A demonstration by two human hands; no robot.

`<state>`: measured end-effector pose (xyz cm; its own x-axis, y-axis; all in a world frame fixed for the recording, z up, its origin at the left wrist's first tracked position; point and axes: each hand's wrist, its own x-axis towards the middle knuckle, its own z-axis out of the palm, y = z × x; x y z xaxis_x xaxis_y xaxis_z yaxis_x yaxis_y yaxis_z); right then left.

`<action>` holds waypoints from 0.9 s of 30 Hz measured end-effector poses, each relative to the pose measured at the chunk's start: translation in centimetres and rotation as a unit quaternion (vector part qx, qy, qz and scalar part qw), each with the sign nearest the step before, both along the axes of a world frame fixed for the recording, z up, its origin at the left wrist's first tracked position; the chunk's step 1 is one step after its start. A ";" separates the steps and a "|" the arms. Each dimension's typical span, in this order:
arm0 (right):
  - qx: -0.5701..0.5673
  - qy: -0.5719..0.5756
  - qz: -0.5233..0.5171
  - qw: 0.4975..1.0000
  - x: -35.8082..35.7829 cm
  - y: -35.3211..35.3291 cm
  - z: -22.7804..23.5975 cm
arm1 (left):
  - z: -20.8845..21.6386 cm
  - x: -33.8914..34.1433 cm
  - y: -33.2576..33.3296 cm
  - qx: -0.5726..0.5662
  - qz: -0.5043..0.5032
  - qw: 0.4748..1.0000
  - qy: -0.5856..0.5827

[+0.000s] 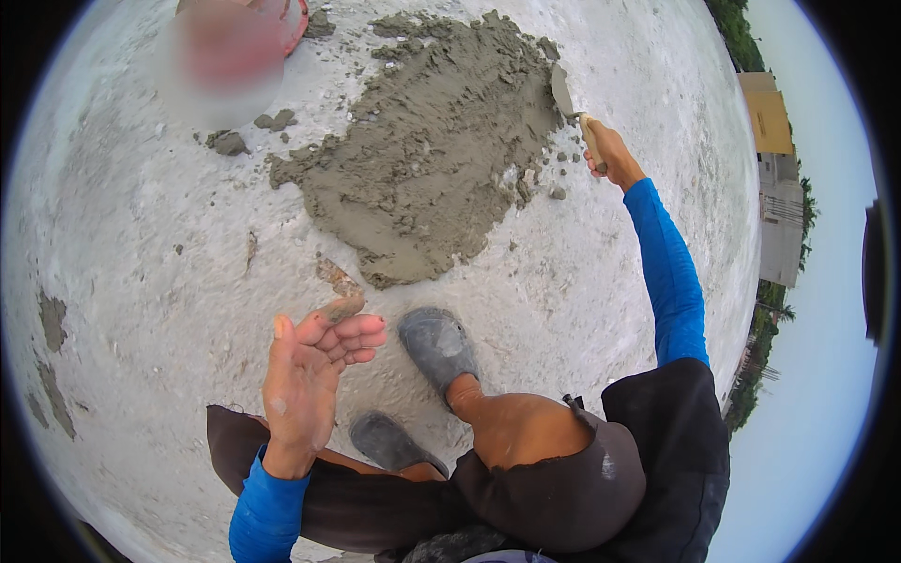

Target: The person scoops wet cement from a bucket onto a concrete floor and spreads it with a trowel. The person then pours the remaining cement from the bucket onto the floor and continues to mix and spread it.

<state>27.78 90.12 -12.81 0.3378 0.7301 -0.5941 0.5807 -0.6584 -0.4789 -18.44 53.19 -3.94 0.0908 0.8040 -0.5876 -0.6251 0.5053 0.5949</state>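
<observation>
A wide patch of wet grey mortar [422, 141] is spread on the pale ground ahead of my feet. My right hand [615, 155] is closed round the wooden handle of a trowel [562, 90], whose blade meets the right edge of the mortar. Close to my left knee, my left hand [314, 375] is raised with the palm showing. Its thumb stands apart and its fingers are partly bent, with nothing in them. Just beyond its fingertips, a brownish, crusted strip [336, 277] lies on the ground.
Small mortar lumps [227, 143] are scattered round the patch. A red, rounded object [298, 23], mostly blurred, is at the far left. My grey clogs [439, 347] stand near the mortar's close edge. Buildings [779, 197] and trees rise beyond the surface's right edge.
</observation>
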 end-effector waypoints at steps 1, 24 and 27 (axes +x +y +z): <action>-0.007 0.060 0.012 0.998 -1.0 -0.4 -0.1 | -0.1 0.2 0.1 -0.005 -0.002 1.000 0.004; -0.012 0.091 0.037 0.995 -2.9 7.0 1.1 | -1.2 0.8 1.3 -0.028 -0.011 1.000 -0.004; -0.090 0.123 0.174 0.973 -3.5 6.4 1.1 | -1.1 0.0 0.8 -0.032 0.009 0.999 0.002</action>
